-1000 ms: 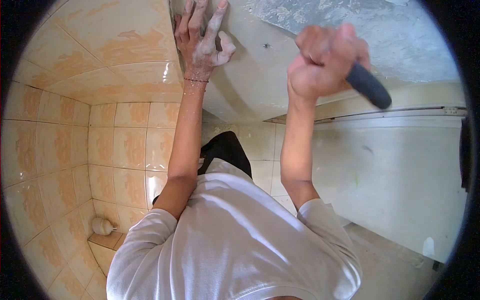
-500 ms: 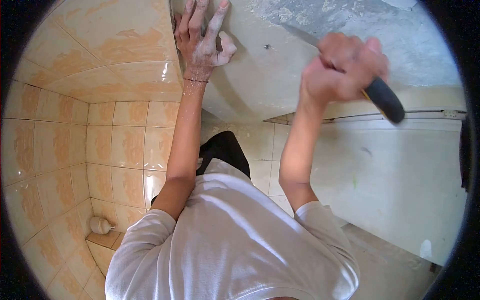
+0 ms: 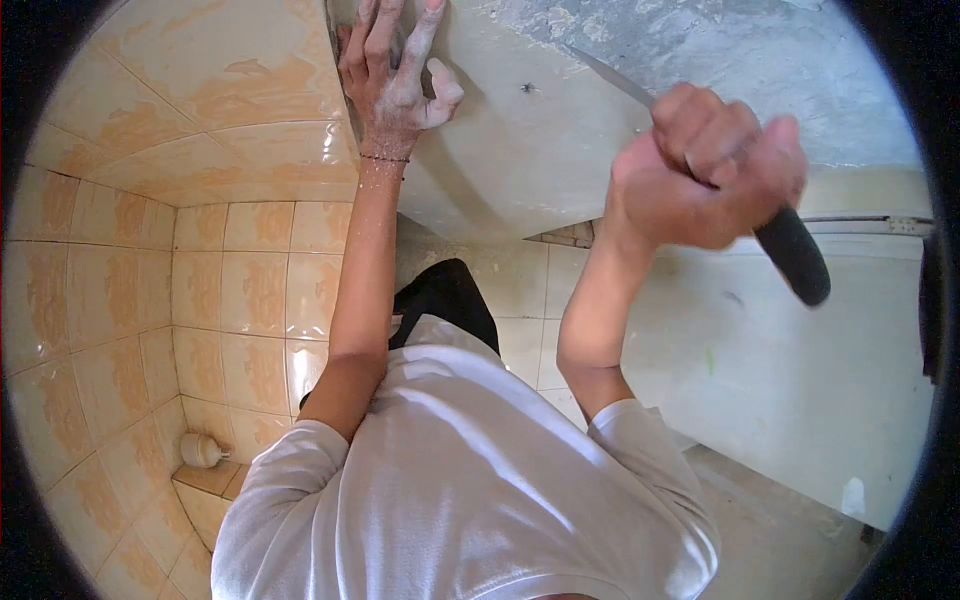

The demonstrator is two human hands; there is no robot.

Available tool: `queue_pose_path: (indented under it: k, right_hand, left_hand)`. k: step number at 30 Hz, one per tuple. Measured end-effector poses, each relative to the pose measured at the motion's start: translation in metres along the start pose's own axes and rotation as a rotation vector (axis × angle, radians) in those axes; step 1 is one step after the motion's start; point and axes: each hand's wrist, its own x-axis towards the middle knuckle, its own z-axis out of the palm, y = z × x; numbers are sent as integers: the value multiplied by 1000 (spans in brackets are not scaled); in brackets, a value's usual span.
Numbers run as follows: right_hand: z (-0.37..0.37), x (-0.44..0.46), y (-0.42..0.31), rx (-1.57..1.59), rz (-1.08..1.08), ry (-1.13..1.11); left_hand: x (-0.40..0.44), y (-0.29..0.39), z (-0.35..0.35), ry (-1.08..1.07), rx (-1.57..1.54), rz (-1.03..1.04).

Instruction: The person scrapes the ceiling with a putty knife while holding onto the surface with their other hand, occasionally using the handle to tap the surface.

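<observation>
My left hand [image 3: 390,85], dusted white and with a thin dark bracelet at the wrist, rests with fingers apart on the pale wall surface [image 3: 480,150], beside the edge of the tiled wall. In a closed fist, my right hand [image 3: 710,170] grips a knife [image 3: 797,258] by its black handle. Its long, narrow metal blade points up and left, with the tip at or close to the rough grey patch [image 3: 690,50] of the wall. Whether the tip touches cannot be made out. White flakes cling to the left wrist.
Glossy cream-and-orange tiles [image 3: 255,290] cover the left side. A white rounded fitting [image 3: 203,450] sits low in the left corner. To the right is a smooth whitish panel [image 3: 790,370], with a narrow rail [image 3: 860,226] along its upper edge. Pale floor tiles [image 3: 520,340] show below.
My right hand has moved down and to the right with the knife, its handle now lower. My left hand stays on the wall; the view has shifted slightly.
</observation>
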Motion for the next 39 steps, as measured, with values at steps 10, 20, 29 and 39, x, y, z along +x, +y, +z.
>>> queue_pose_path:
  k: [10, 20, 29, 39]
  right_hand:
    - [-3, -11, -14, 25, 51, -44]
    - [-1, -12, 14, -17, -80, -87]
    - [1, -18, -5, 57, 53, -78]
    - [6, -3, 21, -151, -151, -64]
  left_hand:
    - [-4, 2, 1, -19, 57, -12]
    - [-4, -1, 1, -12, 54, 15]
    - [-4, -1, 2, -14, 40, -3]
    - [-2, 1, 0, 2, 21, -3]
